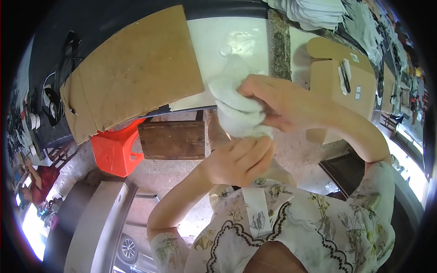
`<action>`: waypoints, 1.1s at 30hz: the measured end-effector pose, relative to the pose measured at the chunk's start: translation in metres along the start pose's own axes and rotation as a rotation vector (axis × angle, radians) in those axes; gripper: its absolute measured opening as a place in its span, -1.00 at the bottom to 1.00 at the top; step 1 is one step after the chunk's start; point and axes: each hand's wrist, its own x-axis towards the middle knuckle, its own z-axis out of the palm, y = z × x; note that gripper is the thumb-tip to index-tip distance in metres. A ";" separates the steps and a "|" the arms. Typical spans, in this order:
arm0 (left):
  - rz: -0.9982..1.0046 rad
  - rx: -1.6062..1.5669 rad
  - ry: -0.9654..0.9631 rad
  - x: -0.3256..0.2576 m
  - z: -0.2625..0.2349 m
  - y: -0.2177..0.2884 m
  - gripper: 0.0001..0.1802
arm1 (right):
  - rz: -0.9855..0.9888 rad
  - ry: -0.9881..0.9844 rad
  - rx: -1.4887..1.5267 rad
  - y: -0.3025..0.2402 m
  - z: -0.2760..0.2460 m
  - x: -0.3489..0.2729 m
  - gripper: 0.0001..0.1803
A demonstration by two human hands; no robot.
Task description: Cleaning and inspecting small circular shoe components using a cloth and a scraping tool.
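Observation:
A bunched, folded white piece that looks like soft cloth (239, 109) is held in front of me, over the near edge of a white-topped table (227, 34). My right hand (277, 100) grips it from the right, with thumb and fingers pressed into its folds. At its lower edge, the fingers of my left hand (241, 159) are closed in a pinch on the cloth. Its exact kind does not show, and the fingertips of my left hand are partly hidden.
A large brown cardboard sheet (136, 68) covers the table's left part. At right is a cardboard box (341, 86) with a pen on it; white pieces (314, 11) are stacked at the back. Below stand an orange stool (116, 152) and wooden bench (173, 140). Another person (43, 182) is far left.

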 end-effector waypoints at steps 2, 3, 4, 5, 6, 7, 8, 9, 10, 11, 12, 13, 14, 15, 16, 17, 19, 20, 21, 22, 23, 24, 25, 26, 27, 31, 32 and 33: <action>0.003 -0.068 -0.017 0.001 -0.001 0.003 -0.75 | -0.001 0.075 -0.207 0.007 0.010 0.001 -0.39; 0.000 -0.027 -0.005 0.005 -0.001 0.002 -0.77 | 0.007 0.085 -0.208 0.011 0.006 0.003 -0.39; 0.003 0.027 0.013 0.008 0.002 -0.005 -0.78 | -0.031 0.135 -0.190 0.018 -0.002 0.010 -0.39; 0.020 0.030 0.014 0.010 0.005 -0.008 -0.78 | -0.069 0.184 -0.173 0.022 -0.009 0.014 -0.39; 0.010 0.026 0.024 0.011 0.007 -0.010 -0.79 | -0.036 0.299 -0.035 0.022 -0.017 0.015 -0.42; -0.021 0.018 0.016 0.008 0.004 -0.005 -0.80 | -0.034 0.303 -0.019 0.021 -0.012 0.011 -0.42; -0.025 0.017 0.001 0.004 0.000 -0.002 -0.80 | -0.147 0.231 -0.094 0.020 -0.006 0.006 -0.43; -0.044 -0.003 -0.022 0.000 -0.005 -0.001 -0.81 | -0.263 0.159 -0.169 0.017 0.001 0.002 -0.45; -0.050 -0.027 -0.028 0.001 -0.004 -0.001 -0.83 | -0.204 0.057 -0.118 0.004 0.007 -0.002 -0.47; -0.044 -0.029 -0.028 0.001 -0.003 0.000 -0.83 | -0.201 0.062 -0.121 0.011 0.006 0.003 -0.47; -0.045 -0.024 -0.015 0.001 -0.002 0.000 -0.83 | -0.240 0.123 -0.313 0.027 0.002 0.012 -0.48; -0.027 -0.033 0.011 0.005 0.001 -0.003 -0.80 | -0.260 0.191 -0.528 0.039 -0.009 0.018 -0.50; -0.017 -0.029 0.009 0.005 0.001 -0.005 -0.80 | -0.147 0.227 -0.524 0.040 -0.027 0.031 -0.50; -0.035 -0.029 0.023 0.006 0.002 -0.008 -0.79 | -0.161 0.359 -0.626 0.046 -0.042 0.042 -0.43; -0.059 -0.030 0.032 0.004 0.003 -0.010 -0.79 | -0.202 0.481 -0.623 0.058 -0.054 0.057 -0.41; -0.053 -0.029 0.025 0.005 0.001 -0.009 -0.79 | -0.128 0.545 -0.602 0.072 -0.067 0.070 -0.49; -0.049 -0.056 0.023 0.004 -0.001 -0.010 -0.76 | -0.243 0.621 -0.668 0.060 -0.087 0.102 -0.57; -0.037 -0.065 0.023 0.007 0.001 -0.010 -0.76 | -0.229 0.666 -0.710 0.077 -0.094 0.110 -0.54; -0.068 -0.044 0.027 0.008 0.002 -0.011 -0.78 | -0.225 0.673 -0.710 0.096 -0.095 0.119 -0.54; -0.101 -0.017 0.027 0.009 0.001 -0.013 -0.79 | -0.179 0.676 -0.759 0.114 -0.093 0.128 -0.55; -0.103 -0.013 0.017 0.010 0.000 -0.015 -0.79 | -0.131 0.676 -0.804 0.126 -0.087 0.135 -0.55; -0.109 0.000 0.030 0.012 0.001 -0.018 -0.79 | 0.016 0.557 -0.888 0.137 -0.082 0.140 -0.46; -0.119 0.019 0.041 0.011 -0.003 -0.019 -0.79 | 0.011 0.560 -0.872 0.149 -0.066 0.142 -0.46; -0.116 0.020 0.032 0.012 -0.005 -0.020 -0.79 | 0.096 0.380 -0.900 0.167 -0.049 0.138 -0.41; -0.108 0.002 0.032 0.014 -0.003 -0.021 -0.79 | 0.198 0.197 -0.932 0.191 -0.034 0.128 -0.35; -0.091 -0.025 0.026 0.017 0.000 -0.023 -0.79 | 0.289 0.456 -0.077 0.227 -0.068 0.116 -0.66; -0.084 -0.018 0.022 0.018 -0.003 -0.022 -0.79 | 0.264 0.482 0.060 0.218 -0.078 0.110 -0.70; -0.087 -0.022 0.014 0.018 -0.005 -0.024 -0.79 | 0.248 0.485 0.060 0.194 -0.083 0.103 -0.70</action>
